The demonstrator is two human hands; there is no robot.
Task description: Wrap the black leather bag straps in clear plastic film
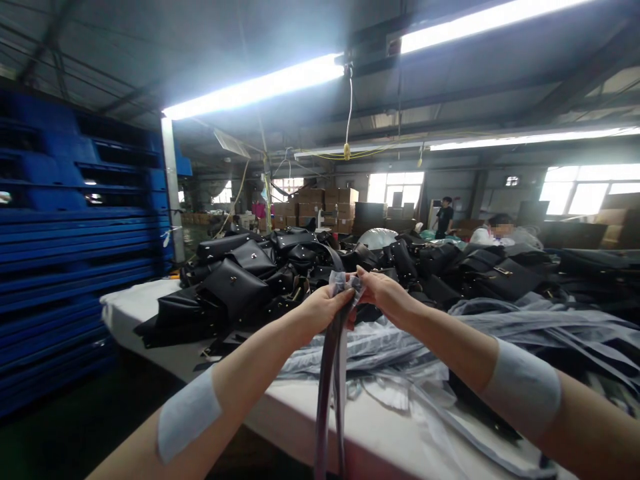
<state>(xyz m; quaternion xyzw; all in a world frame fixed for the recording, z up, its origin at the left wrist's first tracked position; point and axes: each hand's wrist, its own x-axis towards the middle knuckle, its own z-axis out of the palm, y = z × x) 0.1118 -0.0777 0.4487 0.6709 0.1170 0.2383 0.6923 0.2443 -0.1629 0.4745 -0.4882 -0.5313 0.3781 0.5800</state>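
My left hand (324, 308) and my right hand (381, 292) are both closed on the top end of a grey fabric piece (334, 380) that hangs down in long strips over the table edge. Both hands pinch it close together above a white table (373, 430). Behind the hands lies a large heap of black leather handbags (260, 273). Under my right forearm spreads a pile of grey fabric covers (525, 327).
Stacked blue plastic pallets (65, 253) stand at the left. Cardboard boxes (325, 207) are piled at the back. One person (444, 217) stands far off, and another person (493, 230) sits beyond the bags. A cable (347, 120) hangs from the ceiling lamp.
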